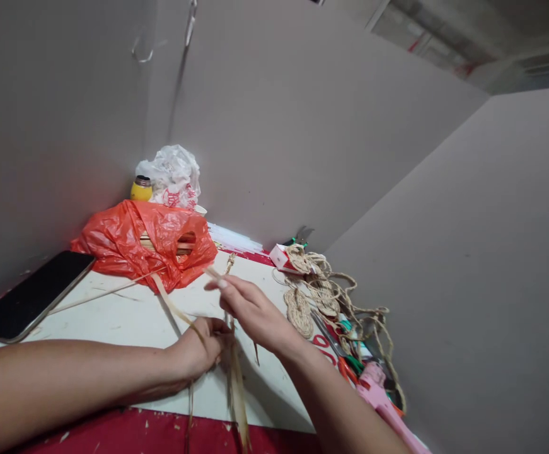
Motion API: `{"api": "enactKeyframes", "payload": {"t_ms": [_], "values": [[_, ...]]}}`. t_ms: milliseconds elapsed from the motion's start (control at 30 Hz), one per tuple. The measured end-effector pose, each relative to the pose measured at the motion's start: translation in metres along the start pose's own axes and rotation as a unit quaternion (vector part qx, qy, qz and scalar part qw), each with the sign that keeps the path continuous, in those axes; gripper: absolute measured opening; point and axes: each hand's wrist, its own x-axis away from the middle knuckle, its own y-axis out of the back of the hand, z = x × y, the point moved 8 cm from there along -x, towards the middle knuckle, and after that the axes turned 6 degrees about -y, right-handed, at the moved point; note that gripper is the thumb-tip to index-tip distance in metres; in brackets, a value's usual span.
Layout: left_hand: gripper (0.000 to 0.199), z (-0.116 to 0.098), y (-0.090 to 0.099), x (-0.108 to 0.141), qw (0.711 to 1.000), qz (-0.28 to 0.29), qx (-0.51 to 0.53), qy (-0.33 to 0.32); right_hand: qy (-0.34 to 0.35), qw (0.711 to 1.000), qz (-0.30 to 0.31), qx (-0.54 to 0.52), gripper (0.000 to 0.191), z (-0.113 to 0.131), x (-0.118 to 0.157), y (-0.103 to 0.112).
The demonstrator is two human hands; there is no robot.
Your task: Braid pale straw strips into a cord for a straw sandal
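Observation:
My left hand (pixel 201 350) is closed on flat, straw-coloured plant fibre strips (pixel 237 384), which hang from it toward the front edge of the white board. Just above it, my right hand (pixel 255 309) pinches a pale fibre strip (pixel 213 273) between thumb and fingers. A narrow braided cord (pixel 229 263) rises behind my hands along the board and looks joined to the strips; my fingers hide the joint. Another loose strip (pixel 170 306) runs from the left hand toward the red plastic bag (pixel 123 236).
A black phone (pixel 33 293) lies left on the white board (pixel 161 403). Behind the red bag stand a yellow jar (pixel 140 189) and a white plastic bag (pixel 174 167). On the right lie coiled braided cords (pixel 299 312), orange-handled scissors (pixel 347 371) and a pink glue gun (pixel 378 394). Grey walls enclose the table.

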Motion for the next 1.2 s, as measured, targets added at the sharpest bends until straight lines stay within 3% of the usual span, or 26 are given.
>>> {"api": "enactKeyframes", "payload": {"t_ms": [167,400,533,733,967,1200], "values": [[0.023,0.005,-0.004,0.006,0.999,0.006,0.024,0.026,-0.143,0.969,0.032,-0.198,0.038,-0.052,0.034,0.021],[0.030,0.004,-0.004,0.010,0.998,0.004,0.019,0.062,-0.171,0.970,-0.103,-0.140,0.048,-0.094,0.076,0.053],[0.032,0.003,-0.005,0.010,0.997,0.016,0.022,0.070,-0.175,0.963,-0.107,-0.176,0.038,-0.101,0.092,0.042],[0.032,0.003,-0.007,0.008,0.996,0.045,0.026,0.077,-0.203,0.924,-0.101,-0.309,0.033,-0.108,0.098,0.012],[0.034,0.001,-0.009,0.009,0.995,0.047,0.031,0.086,-0.186,0.939,-0.088,-0.274,0.035,-0.110,0.092,0.000],[0.033,0.001,-0.007,0.008,0.995,0.043,0.027,0.086,-0.199,0.937,-0.137,-0.252,0.032,-0.114,0.091,0.001]]}}
